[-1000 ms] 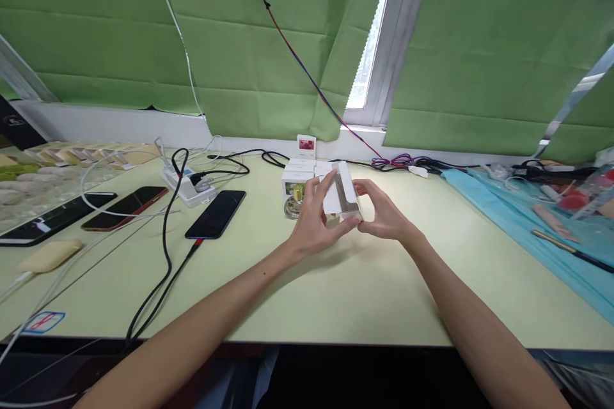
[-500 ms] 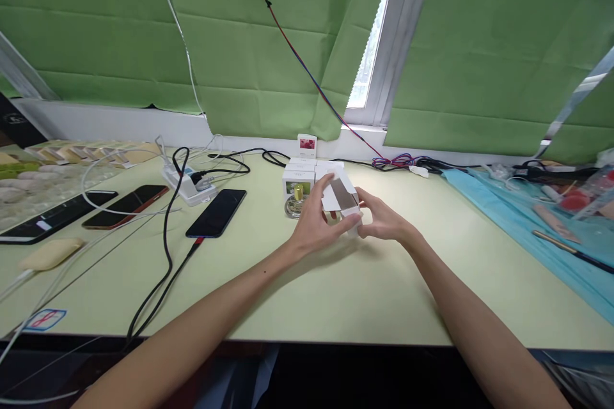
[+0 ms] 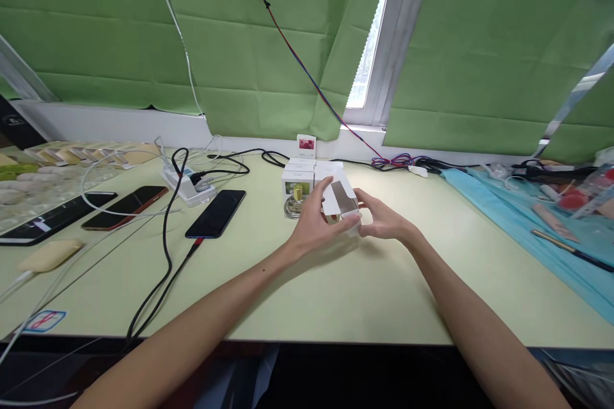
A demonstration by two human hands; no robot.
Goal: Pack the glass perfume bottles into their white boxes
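Observation:
Both hands hold a small white box (image 3: 330, 202) above the table, its top flaps standing open and its inside facing up. My left hand (image 3: 314, 217) grips the box on its left and near side. On its right side are the fingers of my right hand (image 3: 378, 216). Just left of the box, a round glass bottle with a gold cap (image 3: 298, 192) stands on the table, in front of a group of closed white boxes (image 3: 299, 175). A white card or box with a red picture (image 3: 306, 146) stands upright behind them.
Left on the pale table (image 3: 384, 294) lie a black phone (image 3: 215, 213), more phones (image 3: 125, 207), a white power strip (image 3: 188, 186) and loose cables. A blue sheet (image 3: 518, 217) with plastic items and a pen-like stick (image 3: 570, 250) covers the right side.
The open flap of the white box has shifted slightly between my fingers. Both hands keep nearly the same place and grip.

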